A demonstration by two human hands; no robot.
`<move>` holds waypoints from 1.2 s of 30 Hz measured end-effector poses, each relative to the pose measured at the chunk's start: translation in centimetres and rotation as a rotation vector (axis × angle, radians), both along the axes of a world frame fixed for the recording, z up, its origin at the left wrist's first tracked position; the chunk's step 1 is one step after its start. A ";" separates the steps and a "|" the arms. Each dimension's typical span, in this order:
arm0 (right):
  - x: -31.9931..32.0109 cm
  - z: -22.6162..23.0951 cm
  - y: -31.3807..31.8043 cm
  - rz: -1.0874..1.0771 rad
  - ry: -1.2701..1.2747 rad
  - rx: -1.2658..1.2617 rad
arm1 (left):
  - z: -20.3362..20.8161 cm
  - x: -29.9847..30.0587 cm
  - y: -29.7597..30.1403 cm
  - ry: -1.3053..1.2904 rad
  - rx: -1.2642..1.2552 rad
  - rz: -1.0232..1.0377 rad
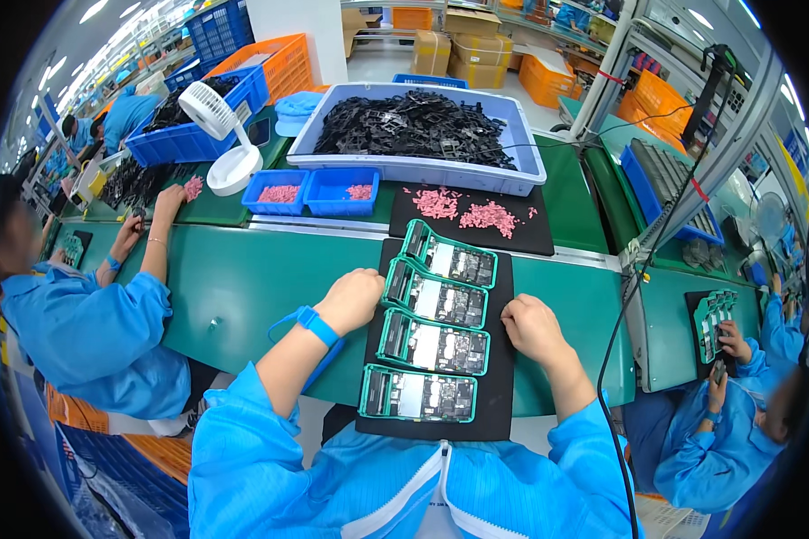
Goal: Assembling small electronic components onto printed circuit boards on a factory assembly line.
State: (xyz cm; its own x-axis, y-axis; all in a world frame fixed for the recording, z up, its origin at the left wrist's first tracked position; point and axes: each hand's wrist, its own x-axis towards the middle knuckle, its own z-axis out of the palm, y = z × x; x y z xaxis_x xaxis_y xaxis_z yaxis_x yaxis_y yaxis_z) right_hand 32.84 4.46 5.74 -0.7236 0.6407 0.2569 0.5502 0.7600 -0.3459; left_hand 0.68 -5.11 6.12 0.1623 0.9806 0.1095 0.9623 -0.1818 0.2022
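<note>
Several opened phone-like units, with bare circuit boards in green frames, lie in a column on a black mat before me. The farthest two overlap at their left ends and look tilted. My left hand is closed, its fingertips against the left edge of the second unit from the far end; its grip there is partly hidden. A blue wrist strap circles that wrist. Just past the mat's right edge, my right hand rests with curled fingers pressed together; what they hold, if anything, cannot be made out.
Loose pink pieces lie on another dark mat beyond the units. Two small blue bins hold more. Behind stands a large tub of black parts. A white fan stands left. Co-workers sit on both sides; a black cable hangs at right.
</note>
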 end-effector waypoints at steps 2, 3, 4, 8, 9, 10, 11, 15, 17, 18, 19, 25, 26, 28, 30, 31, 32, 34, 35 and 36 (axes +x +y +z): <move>-0.5 0.7 -0.8 -0.001 0.027 0.012 | -0.4 -0.1 -0.2 -0.052 0.024 0.006; -0.9 1.0 -1.3 -0.007 0.063 0.022 | -0.6 -0.1 -0.2 -0.111 0.036 0.035; -1.3 1.1 -1.8 0.035 0.105 -0.002 | -0.7 -0.1 -0.3 -0.169 0.047 0.063; -2.8 0.9 -3.8 0.106 0.143 -0.028 | -1.1 -0.6 -0.6 -0.458 0.032 0.179; -3.0 0.8 -4.0 0.117 0.145 -0.005 | -1.2 -0.6 -0.6 -0.462 0.031 0.180; -3.1 0.7 -4.1 0.113 0.130 0.011 | -1.2 -0.7 -0.6 -0.479 0.001 0.209; -3.2 0.6 -4.1 0.115 0.127 0.010 | -1.2 -0.7 -0.6 -0.495 -0.029 0.239; -3.6 0.5 -4.2 0.142 0.083 0.102 | -1.1 -0.6 -0.4 -0.459 0.012 0.186; -3.7 0.6 -4.2 0.156 0.057 0.137 | -0.7 -0.5 -0.3 -0.295 0.023 0.119; -3.8 0.6 -4.1 0.164 0.029 0.157 | -0.5 -0.4 -0.2 -0.296 0.023 0.120; -3.8 0.7 -4.1 0.172 0.002 0.178 | -0.2 -0.2 -0.1 -0.239 -0.014 0.119; -3.3 0.5 -4.3 0.235 0.005 0.242 | 0.9 0.1 0.5 -0.143 -0.108 0.139; -3.1 0.5 -4.4 0.237 0.005 0.242 | 1.0 0.1 0.5 -0.142 -0.109 0.133; -2.8 0.7 -4.8 0.235 0.031 0.260 | 0.7 0.1 0.3 -0.155 -0.104 0.141; -2.5 0.7 -4.8 0.241 0.029 0.251 | 0.2 -0.1 0.3 -0.163 -0.095 0.142; -2.4 0.7 -4.9 0.250 0.025 0.241 | -0.3 -0.3 0.0 -0.201 -0.039 0.131; -2.4 0.7 -4.8 0.246 0.028 0.241 | -0.4 -0.3 -0.3 -0.239 0.017 0.118; -2.3 0.7 -4.7 0.238 0.103 0.168 | -0.4 -0.7 -0.9 -0.305 0.069 0.169; -2.1 0.6 -4.7 0.232 0.106 0.166 | 0.0 -0.6 -1.2 -0.375 0.121 0.220; -1.9 0.3 -4.7 0.222 0.127 0.154 | 0.5 -0.6 -1.6 -0.413 0.193 0.257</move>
